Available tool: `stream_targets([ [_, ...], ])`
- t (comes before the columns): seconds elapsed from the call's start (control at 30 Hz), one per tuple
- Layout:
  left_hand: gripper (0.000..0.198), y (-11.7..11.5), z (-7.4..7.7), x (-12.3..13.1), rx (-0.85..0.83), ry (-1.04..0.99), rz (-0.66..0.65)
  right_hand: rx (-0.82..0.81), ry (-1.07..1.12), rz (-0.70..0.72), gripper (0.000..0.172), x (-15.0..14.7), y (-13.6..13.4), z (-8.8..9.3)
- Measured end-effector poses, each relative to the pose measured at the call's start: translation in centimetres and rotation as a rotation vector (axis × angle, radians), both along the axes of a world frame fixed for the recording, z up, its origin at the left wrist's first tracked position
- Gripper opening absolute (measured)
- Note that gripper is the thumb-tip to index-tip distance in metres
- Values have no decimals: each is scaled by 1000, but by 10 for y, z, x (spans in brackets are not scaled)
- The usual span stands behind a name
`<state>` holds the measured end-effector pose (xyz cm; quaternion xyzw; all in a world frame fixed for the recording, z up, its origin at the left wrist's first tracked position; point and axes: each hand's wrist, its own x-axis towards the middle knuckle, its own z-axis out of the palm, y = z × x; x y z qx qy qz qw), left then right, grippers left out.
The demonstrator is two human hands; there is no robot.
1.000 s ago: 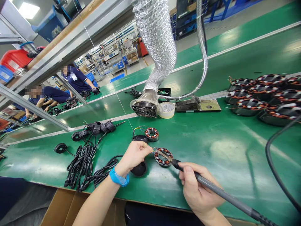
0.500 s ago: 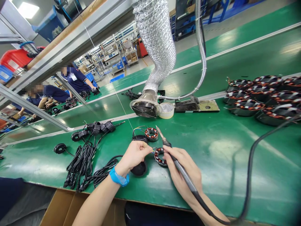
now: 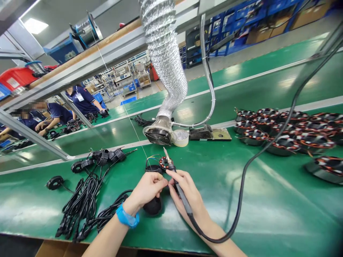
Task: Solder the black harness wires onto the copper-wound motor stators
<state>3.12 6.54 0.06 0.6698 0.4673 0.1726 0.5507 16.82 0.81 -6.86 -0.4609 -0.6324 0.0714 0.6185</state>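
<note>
My right hand point(image 3: 187, 194) is wrapped round a soldering iron point(image 3: 182, 196), its metal tip pointing up and away from me. My left hand point(image 3: 150, 185) is closed in a pinch, its fingertips close to those of the right. The ends of thin wires showed in this pinch a moment before; now the fingers hide them. A wound stator point(image 3: 164, 162) with orange-brown coils lies just beyond the iron. Beside it stands a black round housing point(image 3: 154, 168) with coloured wires, partly behind my left hand. Below that hand sits a dark round part point(image 3: 152, 207). A strand of solder wire point(image 3: 136, 132) runs down to the housing.
Black cables point(image 3: 83, 203) lie bundled at left, near black round parts point(image 3: 100, 157). Several stators point(image 3: 286, 142) stand at right. A fume extractor point(image 3: 158, 135) hangs ahead, beside a round tub point(image 3: 180, 138) and a metal stand point(image 3: 210, 134). The iron's cord point(image 3: 241, 192) loops at right. Co-workers sit far left.
My hands have come together, and the right fingers now meet the left fingertips. The stator that was between them is no longer visible. The view has shifted, showing more stators at right.
</note>
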Motion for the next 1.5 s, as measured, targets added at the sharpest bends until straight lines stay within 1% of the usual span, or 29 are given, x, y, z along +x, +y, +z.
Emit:
stream_targets([
  [0.1,37,2,4,-4,0,51,-80,37,-14,-34,42,0,-2,1],
  [0.17,35,5,4,-6,7,80,-110,35,0,-48,41,0,-4,2],
  [0.27,33,9,3,-7,-16,91,-118,15,39,-46,40,-1,-7,2],
  [0.4,38,12,1,-4,-76,56,-104,-4,76,-22,43,-3,-7,-2],
  [0.6,51,9,2,-4,-27,84,-137,-26,144,-6,44,-7,-8,-9],
  [0.77,58,14,-3,-6,8,139,-190,-28,146,-8,47,-6,-5,-9],
  [0.83,60,15,-4,-4,17,149,-182,-35,142,-11,47,-5,-4,-10],
  [0.97,65,13,-6,-2,7,163,-116,-41,131,-8,50,-6,-3,-12],
  [1.07,67,13,-9,-1,23,182,-92,-40,120,-18,52,-5,-4,-11],
  [1.17,65,14,-10,0,46,185,-89,-55,141,-6,53,-3,-8,-9],
  [1.3,56,11,-5,2,52,161,-98,-61,183,43,51,-2,-21,-10],
  [1.4,43,9,0,3,37,139,-107,-79,222,20,42,-1,-29,-16],
  [1.5,34,12,-1,1,3,96,-85,-62,205,-21,37,1,-25,-22],
])
